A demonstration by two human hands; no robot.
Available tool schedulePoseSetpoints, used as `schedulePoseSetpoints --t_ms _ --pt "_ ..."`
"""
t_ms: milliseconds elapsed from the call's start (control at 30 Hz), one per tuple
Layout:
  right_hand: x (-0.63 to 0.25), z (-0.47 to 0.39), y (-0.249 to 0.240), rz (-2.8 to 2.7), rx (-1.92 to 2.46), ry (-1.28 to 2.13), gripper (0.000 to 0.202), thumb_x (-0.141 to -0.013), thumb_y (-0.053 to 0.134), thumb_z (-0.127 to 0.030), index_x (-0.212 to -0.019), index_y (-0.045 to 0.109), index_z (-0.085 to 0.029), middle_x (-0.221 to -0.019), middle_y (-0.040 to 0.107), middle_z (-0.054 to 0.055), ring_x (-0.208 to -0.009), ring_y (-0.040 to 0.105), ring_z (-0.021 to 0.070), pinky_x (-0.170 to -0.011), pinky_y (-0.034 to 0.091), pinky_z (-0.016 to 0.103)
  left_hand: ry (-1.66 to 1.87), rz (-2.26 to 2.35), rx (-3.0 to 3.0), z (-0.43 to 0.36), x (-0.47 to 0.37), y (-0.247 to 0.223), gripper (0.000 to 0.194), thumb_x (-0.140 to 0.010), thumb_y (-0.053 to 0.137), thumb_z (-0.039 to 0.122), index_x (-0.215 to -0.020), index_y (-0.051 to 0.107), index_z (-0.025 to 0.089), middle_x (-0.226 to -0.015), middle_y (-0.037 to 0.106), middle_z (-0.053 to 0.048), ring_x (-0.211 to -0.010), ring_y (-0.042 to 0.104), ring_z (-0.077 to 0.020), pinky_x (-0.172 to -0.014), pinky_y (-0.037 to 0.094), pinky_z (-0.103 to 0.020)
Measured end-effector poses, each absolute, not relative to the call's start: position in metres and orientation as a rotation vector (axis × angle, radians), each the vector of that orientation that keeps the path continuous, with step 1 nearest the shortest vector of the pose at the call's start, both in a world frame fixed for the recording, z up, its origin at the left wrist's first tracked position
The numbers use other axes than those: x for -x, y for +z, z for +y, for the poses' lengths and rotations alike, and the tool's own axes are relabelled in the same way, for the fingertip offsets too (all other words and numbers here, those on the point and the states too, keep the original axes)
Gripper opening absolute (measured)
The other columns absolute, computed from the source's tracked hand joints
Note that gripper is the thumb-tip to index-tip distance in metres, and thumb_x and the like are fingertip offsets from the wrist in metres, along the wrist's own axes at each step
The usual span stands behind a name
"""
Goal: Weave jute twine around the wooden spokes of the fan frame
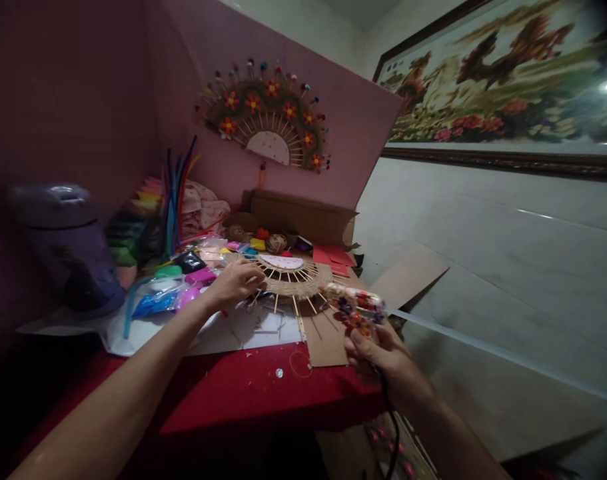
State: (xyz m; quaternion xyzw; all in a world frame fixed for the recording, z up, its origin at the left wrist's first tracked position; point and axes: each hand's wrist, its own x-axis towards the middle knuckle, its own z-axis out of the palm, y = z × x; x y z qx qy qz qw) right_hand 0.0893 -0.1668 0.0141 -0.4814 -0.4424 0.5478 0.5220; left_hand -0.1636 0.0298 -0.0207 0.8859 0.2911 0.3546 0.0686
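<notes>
Stick fan (296,288) lies on the worktop (223,393), near its middle, curved edge toward the wearer. Thin sticks radiate through a tan twine band; a white half-disc (282,262) with reddish dots sits at the far, straight side.

Left hand (237,280): at the fan's left end, fingers bent. Cannot tell whether it grips the edge or merely rests against it.

Right hand (376,350): closed around a glue gun (358,310), its body brightly patterned, a small red light showing. Nose points left, close to the fan's right side; contact cannot be made out. Black cord (394,427) hangs below the hand.

Under the near sticks: white paper (278,333) on the left, a cardboard piece (328,343) on the right. Red cloth covers the worktop; on its bare front strip, a small shiny disc (279,373).

Behind the fan: twine ball (277,243), red cards (333,255). Left of it: bagged coloured material, including a blue packet (156,303); farther left, a purple bottle (68,247), upright.

Above, on a pink panel (353,133): a second fan (270,107), trimmed with red-orange flowers.
</notes>
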Motion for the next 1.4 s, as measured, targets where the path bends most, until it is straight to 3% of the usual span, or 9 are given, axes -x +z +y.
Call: schedulePoseSetpoints --t_ms 300,533,967,1400 --pt "-0.043 -0.14 0.005 -1.066 1.055 1.525 0.038 -0.067 0.068 -0.044 -0.069 0.039 -0.019 -0.051 0.037 -0.009 -0.037 0.027 0.0018 -0.032 0.021 0.015 0.922 0.936 -2.767 0.029 0.166 -0.021 0.008 -0.076 0.056 0.023 -0.078 0.063 0.02 -0.088 0.065 -0.002 -0.093 0.05 -0.0182 -0.083 0.037 -0.035" --pt "-0.038 -0.134 0.005 -1.006 1.011 1.56 0.036 -0.072 0.064 -0.043 -0.095 0.047 -0.02 -0.057 0.041 -0.008 -0.039 0.03 0.0025 -0.03 0.021 0.013 0.864 0.957 -2.892 0.021 0.163 -0.014 0.012 -0.079 0.053 0.023 -0.079 0.065 0.022 -0.091 0.067 -0.001 -0.093 0.05 -0.0182 -0.084 0.034 -0.037" --pt "-0.037 -0.133 0.001 -0.981 0.943 1.628 0.035 -0.073 0.063 -0.04 -0.098 0.048 -0.02 -0.057 0.041 -0.008 -0.038 0.026 0.0009 -0.03 0.02 0.012 0.767 0.952 -3.189 0.015 0.158 -0.011 0.02 -0.082 0.045 0.019 -0.073 0.063 0.02 -0.079 0.065 -0.003 -0.091 0.05 -0.0196 -0.081 0.034 -0.037" --pt "-0.032 -0.133 0.001 -0.97 0.949 1.652 0.034 -0.073 0.064 -0.04 -0.096 0.049 -0.021 -0.055 0.038 -0.009 -0.037 0.022 0.0008 -0.03 0.019 0.012 0.82 0.951 -3.106 0.014 0.153 -0.014 0.019 -0.083 0.044 0.017 -0.073 0.06 0.016 -0.077 0.061 -0.007 -0.088 0.05 -0.0195 -0.079 0.035 -0.035"
